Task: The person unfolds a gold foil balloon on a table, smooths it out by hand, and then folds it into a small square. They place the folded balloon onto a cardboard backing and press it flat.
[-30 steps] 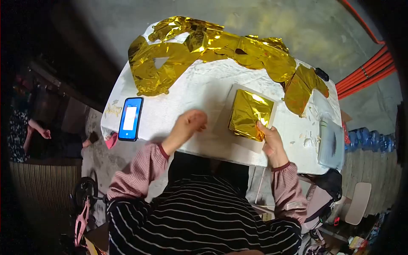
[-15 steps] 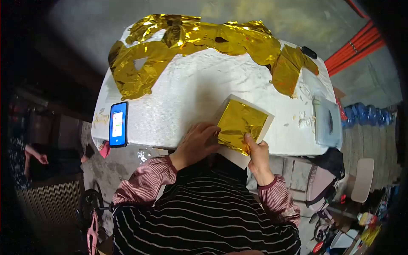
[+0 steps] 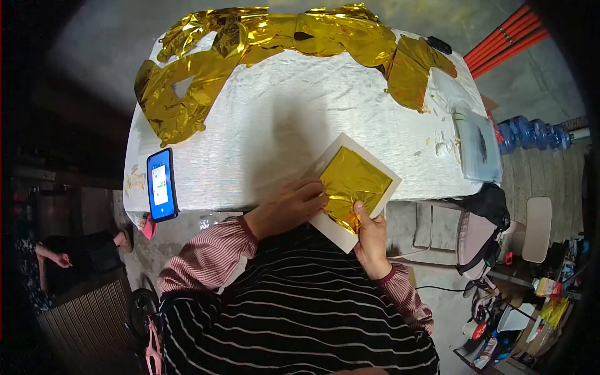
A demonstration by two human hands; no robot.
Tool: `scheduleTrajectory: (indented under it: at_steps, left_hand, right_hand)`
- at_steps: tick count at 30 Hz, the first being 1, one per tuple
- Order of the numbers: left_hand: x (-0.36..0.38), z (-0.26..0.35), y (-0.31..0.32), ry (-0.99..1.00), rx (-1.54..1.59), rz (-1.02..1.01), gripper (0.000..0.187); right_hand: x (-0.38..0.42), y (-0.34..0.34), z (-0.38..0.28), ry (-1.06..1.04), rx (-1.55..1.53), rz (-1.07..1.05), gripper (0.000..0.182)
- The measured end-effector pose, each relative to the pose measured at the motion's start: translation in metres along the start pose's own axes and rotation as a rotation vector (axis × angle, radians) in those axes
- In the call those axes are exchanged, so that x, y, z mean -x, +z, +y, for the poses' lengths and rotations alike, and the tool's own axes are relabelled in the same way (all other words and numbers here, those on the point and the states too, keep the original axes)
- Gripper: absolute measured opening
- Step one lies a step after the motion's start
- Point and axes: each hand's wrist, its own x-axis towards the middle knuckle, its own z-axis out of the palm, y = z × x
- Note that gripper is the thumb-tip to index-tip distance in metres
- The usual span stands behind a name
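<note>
A folded square of shiny gold foil (image 3: 357, 175) lies on a white card (image 3: 340, 240), tilted like a diamond at the table's front edge. My right hand (image 3: 372, 240) grips the card and foil at the lower right, thumb pressed on top of the foil. At the left side, my left hand (image 3: 290, 205) has its fingers curled against the foil's edge; the fingertips are partly hidden. Flat gold foil balloons (image 3: 187, 106) spread in a crumpled arc across the far side of the table.
On the white-covered table (image 3: 269, 137), a lit phone (image 3: 162, 184) lies at the left and a clear plastic packet (image 3: 476, 147) at the right. A small black object (image 3: 439, 44) sits at the far right corner. A person's arm (image 3: 53, 255) shows at far left. Blue water bottles (image 3: 531, 132) lie beyond.
The view has shifted, so the table items sit slightly higher and further left. The card has turned a little, showing more white along its upper left and lower edges. Both hands stay on it.
</note>
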Motion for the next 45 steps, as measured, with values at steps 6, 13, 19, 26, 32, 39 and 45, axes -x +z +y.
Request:
scheduleTrajectory:
  at_steps: [6,13,19,26,32,39,45]
  left_hand:
    - [-0.005,-0.003,0.002,0.194,-0.335,-0.041,0.024]
    - [-0.013,-0.002,0.001,0.279,-0.398,-0.152,0.020]
    - [-0.012,-0.009,0.008,0.357,-0.368,-0.039,0.018]
    - [-0.015,-0.008,0.015,0.325,-0.357,0.023,0.013]
    - [-0.016,0.006,0.019,0.010,-0.437,0.143,0.014]
    - [-0.016,0.008,0.022,-0.073,-0.397,0.139,0.013]
    - [-0.013,0.002,0.025,-0.016,-0.398,0.145,0.015]
  right_hand:
    - [0.001,0.001,-0.001,-0.033,0.013,-0.019,0.024]
    - [0.000,-0.001,0.005,-0.028,-0.007,-0.003,0.024]
    - [0.002,0.004,0.002,-0.039,0.005,0.035,0.025]
    - [-0.014,-0.015,0.001,0.059,0.141,0.048,0.028]
    - [-0.026,-0.034,-0.029,-0.074,0.691,-0.136,0.022]
    - [-0.025,0.003,-0.066,-1.215,1.416,0.040,0.019]
    - [-0.045,-0.016,-0.061,-0.702,1.321,0.043,0.017]
